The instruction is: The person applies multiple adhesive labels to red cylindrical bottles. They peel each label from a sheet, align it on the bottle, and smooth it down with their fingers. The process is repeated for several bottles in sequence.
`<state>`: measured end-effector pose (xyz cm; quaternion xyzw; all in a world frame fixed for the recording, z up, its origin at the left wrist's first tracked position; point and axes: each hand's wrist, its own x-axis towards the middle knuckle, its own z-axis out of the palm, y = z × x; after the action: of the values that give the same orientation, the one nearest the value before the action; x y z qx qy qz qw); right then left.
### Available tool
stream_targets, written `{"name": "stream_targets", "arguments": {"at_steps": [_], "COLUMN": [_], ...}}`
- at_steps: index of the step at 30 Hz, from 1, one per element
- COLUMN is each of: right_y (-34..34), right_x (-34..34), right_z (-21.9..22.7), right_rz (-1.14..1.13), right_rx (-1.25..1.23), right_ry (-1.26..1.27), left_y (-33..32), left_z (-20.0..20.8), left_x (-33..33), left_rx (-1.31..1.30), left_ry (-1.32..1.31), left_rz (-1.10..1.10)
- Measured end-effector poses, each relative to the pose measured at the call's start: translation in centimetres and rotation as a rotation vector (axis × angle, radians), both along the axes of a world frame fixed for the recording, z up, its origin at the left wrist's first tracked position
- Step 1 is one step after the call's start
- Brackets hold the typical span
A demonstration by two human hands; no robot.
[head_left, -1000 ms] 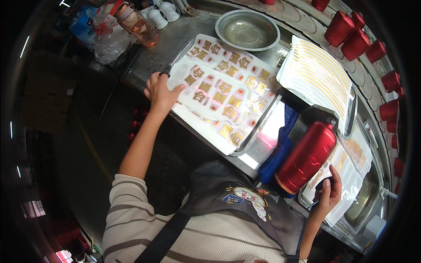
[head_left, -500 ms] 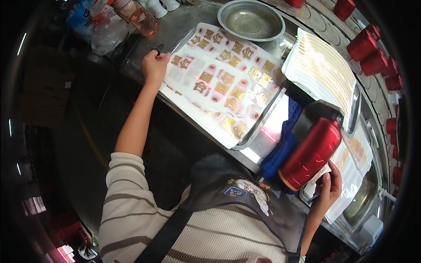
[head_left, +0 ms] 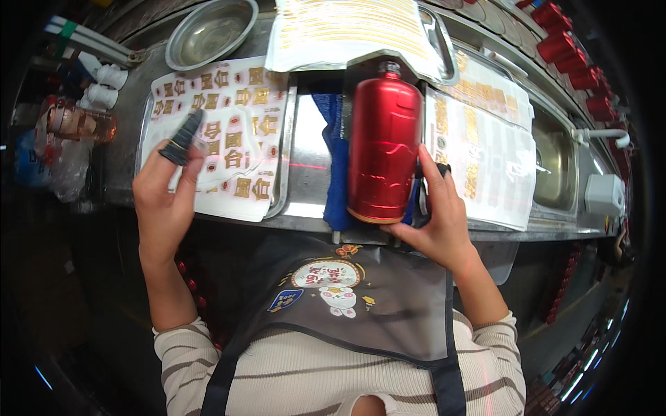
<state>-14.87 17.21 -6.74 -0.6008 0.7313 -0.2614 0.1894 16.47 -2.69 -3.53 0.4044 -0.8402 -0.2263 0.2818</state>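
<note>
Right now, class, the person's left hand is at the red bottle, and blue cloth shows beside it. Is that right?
Not quite: the head view shows the right hand, not the left hand, at the red bottle; blue cloth does show beside it.

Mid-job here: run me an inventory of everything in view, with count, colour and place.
large bottle: one, red, centre
dark holder: one, black, behind its neck
cloth: one, blue, left of it
patterned sheets: count unclear, white-gold, left and right
striped sheets: count unclear, white-gold, top centre
trays: at least two, silver, under sheets
basin: one, silver, upper left
sink: one, silver, right
container: one, white, far right
small bottles: several, red, upper right
drink bottle: one, pinkish, left
bags: count unclear, clear and blue, far left
apron: one, dark, bottom centre
left hand: one, black-tipped finger, over left sheets
right hand: one, at large bottle's lower right
</note>
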Motion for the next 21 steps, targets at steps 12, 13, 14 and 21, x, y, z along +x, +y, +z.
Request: {"name": "stream_targets", "arguments": {"at_steps": [12,13,14,21], "right_y": [-1.2,-1.1,-1.1,-4.2], "right_x": [0.3,-0.2,-0.8,0.7], "right_z": [0.1,1.2,2.0,0.9], "right_rz": [0.044,0.046,0.049,-0.291], "right_rx": [-0.078,-0.017,0.045,-0.011], "right_ry": [-0.047,-0.147,-0.247,-0.668], "left_y": [-0.3,-0.7,-1.0,-1.8], "left_z": [4.3,3.4,2.4,-0.1], "left_x": [-12.1,-13.4,-14.4,-17.0], "left_rx": [0.044,0.111,0.178,0.272], "left_ry": [0.27,0.304,0.338,0.356], "left_rz": [-0.651,-0.634,-0.616,-0.516]}}
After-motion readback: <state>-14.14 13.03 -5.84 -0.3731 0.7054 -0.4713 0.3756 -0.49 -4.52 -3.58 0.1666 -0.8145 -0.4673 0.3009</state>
